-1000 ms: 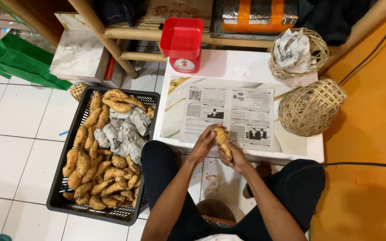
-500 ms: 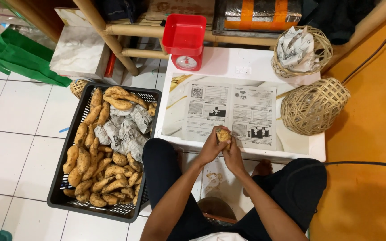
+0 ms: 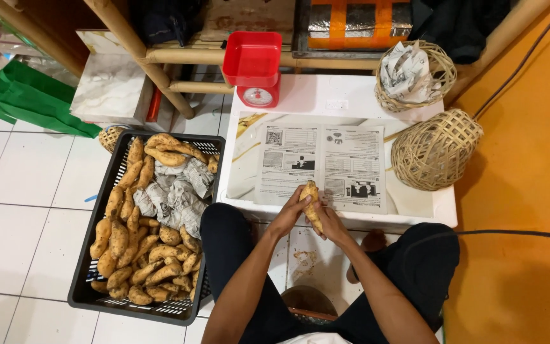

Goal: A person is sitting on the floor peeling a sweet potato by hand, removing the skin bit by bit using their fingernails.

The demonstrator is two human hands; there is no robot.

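Observation:
I hold one tan sweet potato (image 3: 311, 199) upright between both hands at the near edge of a low white table (image 3: 351, 95). My left hand (image 3: 289, 213) grips its left side and my right hand (image 3: 330, 223) wraps its lower right. A sheet of newspaper (image 3: 323, 162) lies flat on the table just beyond the potato. To my left a black plastic crate (image 3: 90, 280) holds several loose sweet potatoes (image 3: 141, 255) and some bundles wrapped in newspaper (image 3: 173, 194).
A red kitchen scale (image 3: 254, 69) stands at the table's far edge. A woven basket (image 3: 440, 67) with paper-wrapped items sits at the far right, and another woven basket (image 3: 434, 150) lies overturned beside it. A green bag (image 3: 27, 102) rests on the tiled floor.
Both hands have turned the sweet potato, standing it more upright, and stayed over the table's near edge.

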